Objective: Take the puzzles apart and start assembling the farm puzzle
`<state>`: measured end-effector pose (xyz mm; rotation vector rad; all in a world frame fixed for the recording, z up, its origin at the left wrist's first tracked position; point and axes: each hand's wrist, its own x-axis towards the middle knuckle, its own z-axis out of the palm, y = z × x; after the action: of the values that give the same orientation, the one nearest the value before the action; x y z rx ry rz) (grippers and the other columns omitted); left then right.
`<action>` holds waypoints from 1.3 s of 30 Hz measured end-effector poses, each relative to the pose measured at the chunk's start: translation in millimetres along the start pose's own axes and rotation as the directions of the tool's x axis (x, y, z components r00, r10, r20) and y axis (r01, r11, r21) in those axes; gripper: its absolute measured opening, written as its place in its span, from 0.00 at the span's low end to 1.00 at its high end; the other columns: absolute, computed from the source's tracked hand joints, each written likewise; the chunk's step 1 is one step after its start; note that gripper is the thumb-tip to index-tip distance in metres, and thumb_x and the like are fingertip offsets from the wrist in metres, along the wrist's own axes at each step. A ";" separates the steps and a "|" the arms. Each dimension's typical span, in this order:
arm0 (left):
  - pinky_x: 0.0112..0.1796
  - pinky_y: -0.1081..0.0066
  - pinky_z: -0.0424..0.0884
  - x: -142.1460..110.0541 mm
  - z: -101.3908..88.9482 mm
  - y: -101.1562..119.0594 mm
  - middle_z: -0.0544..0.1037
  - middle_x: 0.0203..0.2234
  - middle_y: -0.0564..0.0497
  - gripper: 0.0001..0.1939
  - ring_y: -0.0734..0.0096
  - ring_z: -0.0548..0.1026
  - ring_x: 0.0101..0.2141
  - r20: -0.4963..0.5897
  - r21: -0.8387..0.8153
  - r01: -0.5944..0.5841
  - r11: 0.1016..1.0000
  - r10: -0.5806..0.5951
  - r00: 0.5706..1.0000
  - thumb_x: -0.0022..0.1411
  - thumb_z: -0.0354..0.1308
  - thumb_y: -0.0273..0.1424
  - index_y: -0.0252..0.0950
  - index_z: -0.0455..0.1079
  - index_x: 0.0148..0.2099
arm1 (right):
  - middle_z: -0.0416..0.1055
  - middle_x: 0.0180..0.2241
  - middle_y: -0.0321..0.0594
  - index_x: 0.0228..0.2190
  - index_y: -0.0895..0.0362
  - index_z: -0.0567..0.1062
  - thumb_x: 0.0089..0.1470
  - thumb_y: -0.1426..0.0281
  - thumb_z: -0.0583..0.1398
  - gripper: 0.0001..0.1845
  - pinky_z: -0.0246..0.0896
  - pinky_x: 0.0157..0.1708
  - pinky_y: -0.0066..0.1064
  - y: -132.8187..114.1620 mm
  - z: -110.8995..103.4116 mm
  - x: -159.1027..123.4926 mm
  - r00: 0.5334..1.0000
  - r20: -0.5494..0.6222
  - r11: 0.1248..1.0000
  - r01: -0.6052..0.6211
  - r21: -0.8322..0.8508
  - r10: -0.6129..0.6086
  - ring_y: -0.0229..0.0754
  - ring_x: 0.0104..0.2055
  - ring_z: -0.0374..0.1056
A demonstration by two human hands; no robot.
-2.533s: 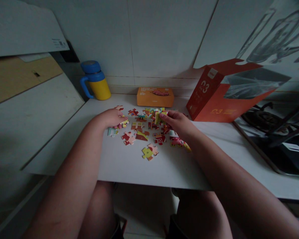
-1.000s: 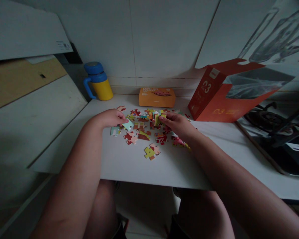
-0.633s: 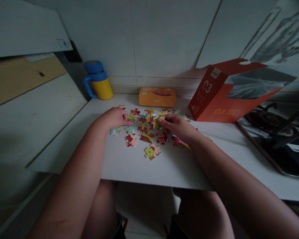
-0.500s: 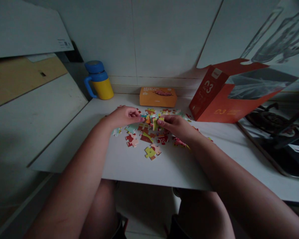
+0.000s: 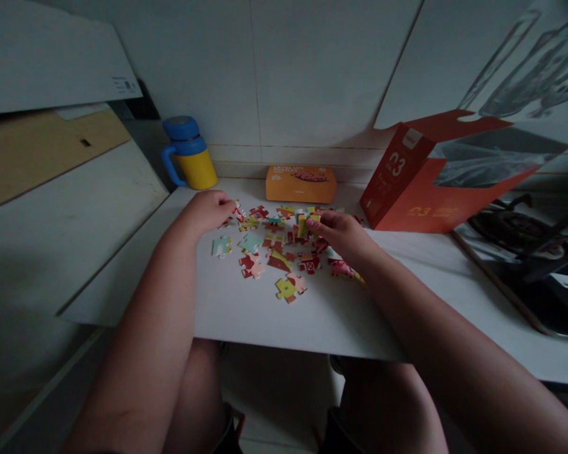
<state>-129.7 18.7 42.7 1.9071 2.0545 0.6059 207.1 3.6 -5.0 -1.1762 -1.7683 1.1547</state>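
Note:
My right hand point(image 5: 338, 232) pinches a yellow-green puzzle piece point(image 5: 303, 226) between thumb and fingers, above the middle of the scattered pieces. At the left end of the spread, my left hand point(image 5: 213, 210) is closed, its fingertips at a red and white puzzle piece point(image 5: 239, 215) that looks slightly raised. A pale green piece point(image 5: 221, 246) lies below that hand. Nearer the table edge are a red and peach piece point(image 5: 251, 265) and a joined-looking lime and peach pair point(image 5: 286, 289). Under my right hand are pink pieces point(image 5: 341, 269), partly covered.
An orange box point(image 5: 300, 184) stands against the wall behind the pieces. At the back left is a blue and yellow mug point(image 5: 197, 165). A large red-orange carton point(image 5: 407, 183) leans open on the right, beside a black stove point(image 5: 515, 252). Boards point(image 5: 66, 189) flank the left.
My left hand has moved left from the middle of the pieces to their left end. My right hand, still with the yellow-green piece, has shifted slightly right.

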 end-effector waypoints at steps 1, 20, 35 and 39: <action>0.26 0.68 0.60 1.4 -3.2 -4.7 0.75 0.19 0.50 0.15 0.65 0.71 0.23 0.007 0.102 0.034 0.994 -0.035 0.999 0.61 0.57 0.43 0.38 0.75 0.31 | 0.76 0.32 0.39 0.37 0.54 0.80 0.54 0.38 0.64 0.32 0.60 0.29 0.32 0.4 -0.2 0.0 1.000 0.001 1.000 -0.001 -0.006 0.001 0.41 0.30 0.65; 0.25 0.69 0.59 5.3 -1.9 -23.5 0.76 0.18 0.51 0.23 0.65 0.72 0.22 0.333 0.227 0.016 0.974 -0.093 0.938 0.47 0.66 0.55 0.40 0.75 0.24 | 0.73 0.29 0.37 0.35 0.54 0.78 0.57 0.41 0.64 0.27 0.57 0.27 0.32 -3.1 1.7 -3.2 0.999 0.051 0.997 -0.015 -0.070 0.018 0.40 0.27 0.65; 0.33 0.70 0.63 1.9 9.1 -14.5 0.81 0.33 0.50 0.28 0.62 0.76 0.33 0.262 0.146 -0.165 0.976 0.122 0.957 0.51 0.68 0.53 0.41 0.80 0.48 | 0.70 0.28 0.35 0.36 0.53 0.78 0.58 0.39 0.62 0.29 0.60 0.27 0.32 -2.7 3.2 -2.5 0.996 0.085 0.995 -0.009 -0.099 0.017 0.40 0.27 0.64; 0.31 0.71 0.61 1.3 11.9 -16.1 0.78 0.28 0.53 0.28 0.63 0.74 0.30 0.325 0.165 -0.177 0.970 0.116 0.938 0.47 0.70 0.51 0.42 0.80 0.48 | 0.70 0.28 0.35 0.36 0.53 0.77 0.56 0.39 0.63 0.28 0.60 0.27 0.32 -5.0 2.6 -3.7 0.996 0.085 0.997 -0.031 -0.073 0.037 0.41 0.28 0.65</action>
<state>-138.4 20.6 24.7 2.1196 1.8341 0.1212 204.5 -1.5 -1.6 -1.2190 -1.8751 1.1859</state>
